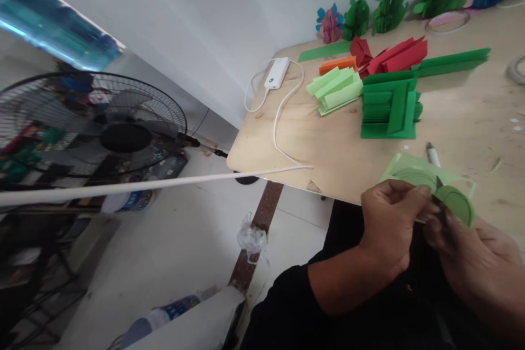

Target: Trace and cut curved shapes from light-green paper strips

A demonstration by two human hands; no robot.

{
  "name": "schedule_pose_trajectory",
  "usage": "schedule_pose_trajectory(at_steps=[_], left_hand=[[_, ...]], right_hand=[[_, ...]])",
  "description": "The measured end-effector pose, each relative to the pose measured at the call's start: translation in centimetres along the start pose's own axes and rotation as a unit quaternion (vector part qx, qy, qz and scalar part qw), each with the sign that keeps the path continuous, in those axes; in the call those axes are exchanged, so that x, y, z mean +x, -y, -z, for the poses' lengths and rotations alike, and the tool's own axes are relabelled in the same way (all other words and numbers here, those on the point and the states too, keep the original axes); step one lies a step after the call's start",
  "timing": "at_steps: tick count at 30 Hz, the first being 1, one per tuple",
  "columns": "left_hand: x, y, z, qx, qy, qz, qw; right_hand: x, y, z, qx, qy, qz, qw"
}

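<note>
Paper (pixel 404 164), pale green: three o'clock in view. Left hand (pixel 389 224), eight o'clock of scissors (pixel 439 182): pinching paper. Right hand (pixel 476 251), five o'clock: gripping scissors. Risk: crooked cut, should the thin paper flex between both hands.

And it's a long black cloth sleeve (pixel 283 306) on the left arm, ending short of the wrist (forearm bare from there), black clothing (pixel 346 235) over the lap, bare left hand (pixel 388 219), bare right hand (pixel 484 268)!

Pale green sheet (pixel 420 169), red paper (pixel 396 58)
</note>
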State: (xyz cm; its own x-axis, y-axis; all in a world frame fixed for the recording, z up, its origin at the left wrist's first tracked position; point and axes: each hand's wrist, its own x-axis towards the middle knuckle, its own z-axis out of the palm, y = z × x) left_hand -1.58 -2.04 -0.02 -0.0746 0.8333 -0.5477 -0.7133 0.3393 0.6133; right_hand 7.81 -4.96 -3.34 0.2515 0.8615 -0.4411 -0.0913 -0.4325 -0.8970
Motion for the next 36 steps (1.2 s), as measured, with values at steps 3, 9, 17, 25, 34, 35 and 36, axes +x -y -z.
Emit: schedule_pose_trajectory(at_steps=[3, 9, 17, 25, 34, 35, 36], left_hand=[[0.2, 0.1, 0.0, -0.003, 0.004, -0.001, 1.000], [0.3, 0.2, -0.1, -0.005, -0.004, -0.003, 1.000], [0.2, 0.0, -0.2, -0.006, -0.012, -0.002, 1.000], [0.2, 0.2, -0.1, -0.006, -0.004, -0.006, 1.000], [0.5, 0.4, -0.1, -0.008, -0.004, -0.008, 1.000], [0.5, 0.4, -0.1, -0.006, -0.003, -0.005, 1.000], [0.5, 0.4, 0.0, -0.005, -0.004, -0.004, 1.000]], right_hand=[[0.0, 0.1, -0.1, -0.005, -0.003, 0.002, 1.000], [0.1, 0.1, -0.2, -0.015, 0.000, 0.001, 1.000], [0.0, 0.4, -0.1, -0.019, 0.001, 0.001, 1.000], [0.2, -0.1, 0.0, 0.008, 0.007, -0.008, 1.000], [0.0, 0.8, -0.4, -0.002, 0.000, -0.006, 1.000], [0.0, 0.9, -0.5, -0.001, -0.001, -0.006, 1.000], [0.0, 0.9, -0.5, 0.000, 0.000, -0.006, 1.000]])
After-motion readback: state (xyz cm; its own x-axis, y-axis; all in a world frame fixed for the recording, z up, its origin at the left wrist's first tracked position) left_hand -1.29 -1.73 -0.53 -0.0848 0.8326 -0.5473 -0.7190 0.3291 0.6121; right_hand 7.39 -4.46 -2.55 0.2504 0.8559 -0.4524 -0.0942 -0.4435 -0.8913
